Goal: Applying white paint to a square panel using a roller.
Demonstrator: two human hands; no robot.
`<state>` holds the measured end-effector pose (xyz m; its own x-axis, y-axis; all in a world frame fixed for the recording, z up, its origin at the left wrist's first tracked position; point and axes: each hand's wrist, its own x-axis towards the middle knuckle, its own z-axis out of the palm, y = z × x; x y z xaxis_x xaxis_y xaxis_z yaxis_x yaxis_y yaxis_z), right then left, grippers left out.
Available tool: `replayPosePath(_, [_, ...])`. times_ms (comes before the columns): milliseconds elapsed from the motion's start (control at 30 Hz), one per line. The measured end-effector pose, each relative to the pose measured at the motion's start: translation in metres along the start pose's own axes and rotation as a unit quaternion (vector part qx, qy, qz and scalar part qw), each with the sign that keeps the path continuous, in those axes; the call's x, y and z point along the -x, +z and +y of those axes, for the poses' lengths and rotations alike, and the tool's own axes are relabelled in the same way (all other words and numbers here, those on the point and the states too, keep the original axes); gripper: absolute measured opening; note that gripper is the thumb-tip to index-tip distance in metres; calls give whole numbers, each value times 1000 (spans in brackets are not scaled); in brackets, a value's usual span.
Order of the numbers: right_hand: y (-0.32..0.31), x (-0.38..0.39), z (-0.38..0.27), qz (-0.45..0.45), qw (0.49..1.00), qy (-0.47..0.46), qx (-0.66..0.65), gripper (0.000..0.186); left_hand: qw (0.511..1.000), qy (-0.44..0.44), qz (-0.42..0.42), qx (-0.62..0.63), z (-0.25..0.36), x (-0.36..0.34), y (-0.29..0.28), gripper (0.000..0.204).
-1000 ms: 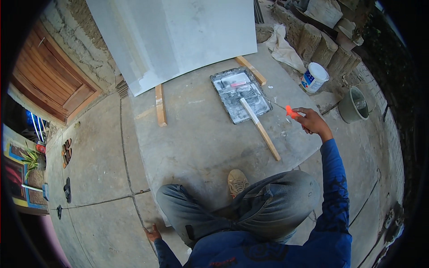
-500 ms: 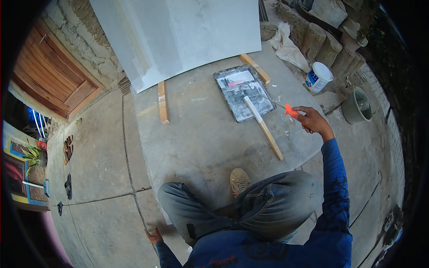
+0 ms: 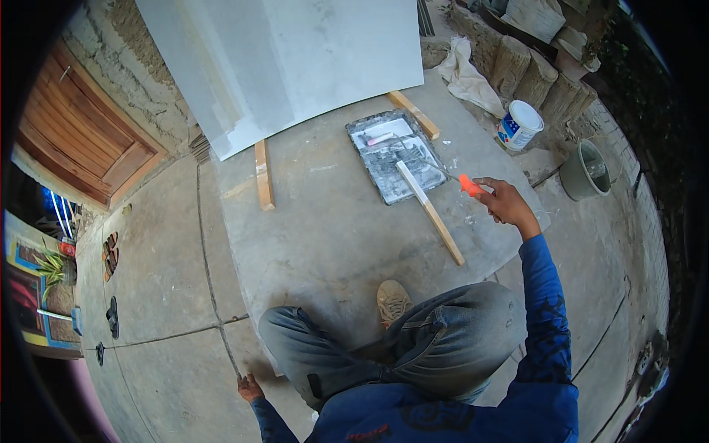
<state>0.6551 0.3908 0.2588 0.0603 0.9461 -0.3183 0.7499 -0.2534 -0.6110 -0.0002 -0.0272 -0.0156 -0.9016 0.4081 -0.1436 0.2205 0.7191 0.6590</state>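
Observation:
A small paint roller is in my right hand (image 3: 504, 202), whose fingers are closed round its orange handle (image 3: 469, 186). The thin metal rod reaches left over the black paint tray (image 3: 360, 153). Its roller head (image 3: 381, 139), pinkish and coated with white, lies in the white paint at the tray's far part. A wooden stick (image 3: 432, 214) with a white-painted end rests with that end on the tray's near part. Off to the left side, low beside my knee, my left hand (image 3: 249, 386) is near the concrete floor, fingers apart and holding nothing visible.
A large pale grey board (image 3: 310, 59) stands beyond two wood blocks, one left (image 3: 264, 177) and one right (image 3: 413, 114). At the right are a white paint bucket (image 3: 520, 125), a grey pail (image 3: 583, 170) and a white cloth (image 3: 469, 77). Sandals (image 3: 111, 255) lie at far left.
My right hand has moved slightly left, and the roller head has turned in the paint tray, showing more white. The view has shifted slightly. My left hand stays low at the left.

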Motion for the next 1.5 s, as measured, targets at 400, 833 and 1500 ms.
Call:
replayPosePath(400, [55, 29, 39, 268, 862, -167, 397, 54, 999, 24, -23, -7, -9, 4, 28, 51])
replayPosePath(833, [116, 16, 31, 180, 912, -179, 321, 43, 998, 14, 1, 56, -24, 4, 31, 49])
replayPosePath(1500, [107, 27, -1, 141, 939, -161, 271, 42, 997, 61, -12, 37, 11, -3, 15, 51])
